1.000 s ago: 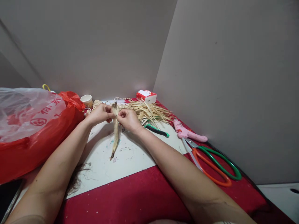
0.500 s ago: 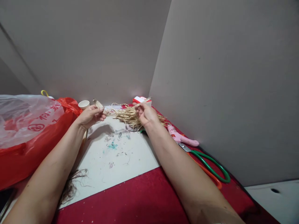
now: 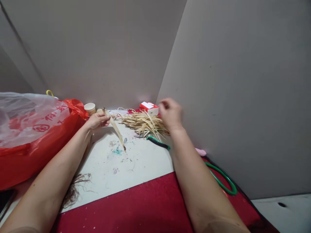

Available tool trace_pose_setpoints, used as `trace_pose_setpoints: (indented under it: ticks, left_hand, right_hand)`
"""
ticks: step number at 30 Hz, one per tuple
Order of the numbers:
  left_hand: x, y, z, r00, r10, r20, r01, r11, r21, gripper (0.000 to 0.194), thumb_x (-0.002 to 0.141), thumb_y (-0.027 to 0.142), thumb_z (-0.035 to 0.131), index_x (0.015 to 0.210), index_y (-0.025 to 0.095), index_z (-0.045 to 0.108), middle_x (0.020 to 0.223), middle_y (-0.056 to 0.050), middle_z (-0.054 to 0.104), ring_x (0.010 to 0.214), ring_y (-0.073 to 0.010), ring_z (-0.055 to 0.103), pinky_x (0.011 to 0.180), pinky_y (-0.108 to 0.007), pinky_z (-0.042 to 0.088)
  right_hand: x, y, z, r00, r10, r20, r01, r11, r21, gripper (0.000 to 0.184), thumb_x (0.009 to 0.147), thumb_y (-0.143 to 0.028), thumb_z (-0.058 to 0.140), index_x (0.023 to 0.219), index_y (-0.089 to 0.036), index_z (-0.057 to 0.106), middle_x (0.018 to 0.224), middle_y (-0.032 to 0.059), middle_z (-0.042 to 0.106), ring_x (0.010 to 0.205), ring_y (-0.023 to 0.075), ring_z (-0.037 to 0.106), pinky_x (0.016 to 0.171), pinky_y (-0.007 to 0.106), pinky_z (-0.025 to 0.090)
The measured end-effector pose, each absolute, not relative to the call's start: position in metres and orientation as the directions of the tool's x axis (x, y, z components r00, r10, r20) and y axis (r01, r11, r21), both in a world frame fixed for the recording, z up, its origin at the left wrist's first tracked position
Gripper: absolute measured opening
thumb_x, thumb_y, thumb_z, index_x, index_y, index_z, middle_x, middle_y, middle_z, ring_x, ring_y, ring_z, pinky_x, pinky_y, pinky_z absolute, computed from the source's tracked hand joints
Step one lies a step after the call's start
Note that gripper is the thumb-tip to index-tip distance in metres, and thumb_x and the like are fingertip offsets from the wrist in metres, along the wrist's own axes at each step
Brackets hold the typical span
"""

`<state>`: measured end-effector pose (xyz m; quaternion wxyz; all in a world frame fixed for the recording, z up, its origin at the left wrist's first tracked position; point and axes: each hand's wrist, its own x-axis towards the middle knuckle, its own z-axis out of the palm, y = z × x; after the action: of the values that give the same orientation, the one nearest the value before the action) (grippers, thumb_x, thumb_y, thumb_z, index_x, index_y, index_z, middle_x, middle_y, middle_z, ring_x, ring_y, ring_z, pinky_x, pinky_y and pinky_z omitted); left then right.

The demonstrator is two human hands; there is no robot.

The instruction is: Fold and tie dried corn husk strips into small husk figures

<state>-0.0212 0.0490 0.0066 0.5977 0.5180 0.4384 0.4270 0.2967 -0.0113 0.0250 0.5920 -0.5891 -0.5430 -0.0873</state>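
Observation:
My left hand pinches a long, pale dried corn husk strip; its dark tip hangs down over the white board. My right hand is raised at the right end of a pile of thin dried husk strips. Motion smears its fingers, and I cannot make out whether anything is between them. Green-and-black-handled pliers lie partly under the near side of the pile.
At the left bulges a red and clear plastic bag. A paper cup and a red-white box stand by the back wall. Brown fibres lie beside my left forearm. Green-handled scissors and a pink tool lie right.
My right hand has moved right and slightly up, away from over the pile. The strip in my left hand now extends down to the right. The pliers have come into fuller view.

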Motion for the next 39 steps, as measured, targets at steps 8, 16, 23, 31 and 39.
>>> trace_pose_setpoints:
  ticks: [8, 16, 23, 31, 39]
  left_hand:
    - [0.003, 0.029, 0.011, 0.449, 0.891, -0.069, 0.005, 0.075, 0.997, 0.013, 0.069, 0.011, 0.073, 0.071, 0.012, 0.060, 0.062, -0.003, 0.064, 0.058, -0.0088, 0.061, 0.061, -0.022, 0.051]
    - [0.015, 0.023, 0.006, 0.509, 0.860, -0.042, 0.033, 0.029, 0.999, 0.011, 0.067, 0.016, 0.075, 0.069, 0.012, 0.065, 0.063, -0.001, 0.063, 0.057, -0.0072, 0.058, 0.061, -0.022, 0.048]
    - [0.015, 0.024, 0.008, 0.530, 0.847, -0.041, 0.072, 0.003, 0.997, 0.012, 0.069, 0.019, 0.075, 0.070, 0.011, 0.066, 0.061, -0.003, 0.064, 0.054, -0.0075, 0.057, 0.060, -0.023, 0.047]
    - [0.018, 0.015, 0.018, 0.522, 0.852, 0.019, 0.106, -0.087, 0.990, 0.013, 0.066, 0.018, 0.075, 0.072, 0.009, 0.067, 0.059, -0.002, 0.062, 0.053, -0.0072, 0.055, 0.057, -0.023, 0.046]
    - [0.025, 0.008, 0.025, 0.515, 0.851, 0.099, 0.119, -0.186, 0.975, 0.010, 0.066, 0.015, 0.072, 0.070, 0.009, 0.065, 0.062, -0.002, 0.062, 0.055, -0.0072, 0.054, 0.057, -0.023, 0.045]
  right_hand:
    - [0.244, -0.010, 0.015, 0.285, 0.831, 0.477, 0.392, 0.353, -0.850, 0.018, 0.076, -0.031, 0.059, 0.072, -0.017, 0.068, 0.069, 0.0037, 0.067, 0.055, 0.0134, 0.059, 0.053, 0.025, 0.046]
    - [0.192, -0.024, 0.001, -0.105, 0.992, 0.064, 0.145, 0.079, -0.986, 0.011, 0.066, -0.025, 0.070, 0.072, -0.017, 0.066, 0.059, -0.0006, 0.063, 0.050, 0.0109, 0.058, 0.039, 0.018, 0.040]
    - [0.191, -0.024, -0.001, -0.084, 0.993, 0.083, 0.162, 0.095, -0.982, 0.012, 0.067, -0.026, 0.068, 0.066, -0.017, 0.060, 0.050, -0.0028, 0.058, 0.043, 0.0090, 0.052, 0.038, 0.018, 0.038]
    - [0.188, -0.029, 0.007, -0.081, 0.989, 0.127, 0.225, 0.142, -0.964, 0.013, 0.069, -0.025, 0.065, 0.064, -0.016, 0.057, 0.050, -0.0030, 0.057, 0.042, 0.0074, 0.051, 0.038, 0.016, 0.039]
    - [0.189, -0.028, 0.008, -0.074, 0.976, 0.203, 0.264, 0.216, -0.940, 0.016, 0.071, -0.027, 0.063, 0.062, -0.017, 0.055, 0.049, -0.0022, 0.056, 0.043, 0.0083, 0.051, 0.040, 0.017, 0.038]
